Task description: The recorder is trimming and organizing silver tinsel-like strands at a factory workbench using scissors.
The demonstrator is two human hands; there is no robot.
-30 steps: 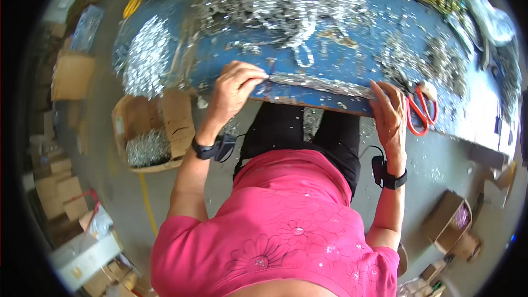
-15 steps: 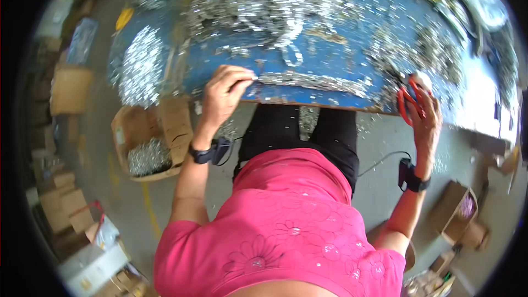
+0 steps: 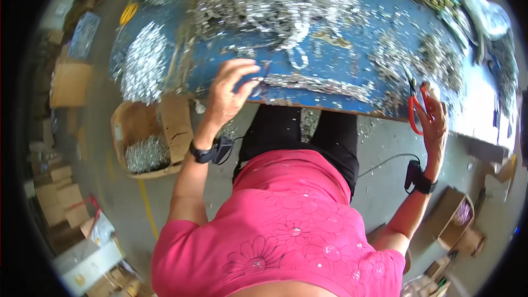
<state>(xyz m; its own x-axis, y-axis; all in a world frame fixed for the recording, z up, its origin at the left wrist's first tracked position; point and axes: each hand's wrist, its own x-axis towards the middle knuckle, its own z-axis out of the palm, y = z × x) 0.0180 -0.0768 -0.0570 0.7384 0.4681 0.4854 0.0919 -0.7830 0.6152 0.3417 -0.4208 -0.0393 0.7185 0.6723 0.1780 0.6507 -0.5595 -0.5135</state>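
- Blue table (image 3: 341,71) is strewn with heaps of small silvery metal pieces (image 3: 275,0).
- Red-handled scissors (image 3: 418,107) are gripped in the right hand (image 3: 437,124) at the table's right near edge.
- Left hand (image 3: 228,96) is rested on the near edge, fingers (image 3: 242,69) loosely curled, nothing held.
- Cardboard box (image 3: 148,137) of metal pieces is seen on the floor, left.

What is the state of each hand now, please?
Left hand: open, fingers on the blue table edge.
Right hand: closed on red-handled scissors.

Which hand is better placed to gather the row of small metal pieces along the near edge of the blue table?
Left. The left hand is already at the row of metal pieces, fingers open. The right hand holds red-handled scissors further along.
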